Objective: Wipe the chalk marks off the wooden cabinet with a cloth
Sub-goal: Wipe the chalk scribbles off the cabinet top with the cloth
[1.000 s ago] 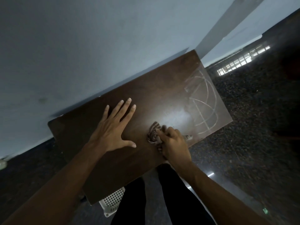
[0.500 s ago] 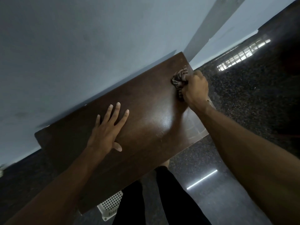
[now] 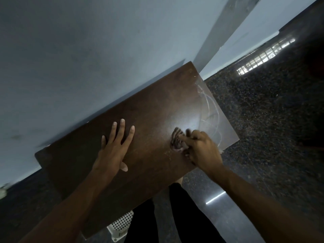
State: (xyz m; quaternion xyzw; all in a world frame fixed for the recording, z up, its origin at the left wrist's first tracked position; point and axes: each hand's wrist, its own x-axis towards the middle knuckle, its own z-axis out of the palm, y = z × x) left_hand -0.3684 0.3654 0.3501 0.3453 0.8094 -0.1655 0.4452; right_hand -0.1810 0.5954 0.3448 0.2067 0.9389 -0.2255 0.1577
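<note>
A pale wall (image 3: pixel 87 58) is filling the upper left, and a dark speckled floor (image 3: pixel 271 137) is spreading to the right. The cabinet (image 3: pixel 149 111) is standing against the wall, its brown top running diagonally. Chalk marks (image 3: pixel 210 109) are curving across its right end. The left hand (image 3: pixel 112 151) is lying flat near the middle of the top, fingers straight and spread. The right hand (image 3: pixel 201 149) is curling its fingers round a bunched striped cloth (image 3: pixel 177 140), pressing it on the top just beside the marks. A white basket (image 3: pixel 121 227) is showing below the near edge.
</note>
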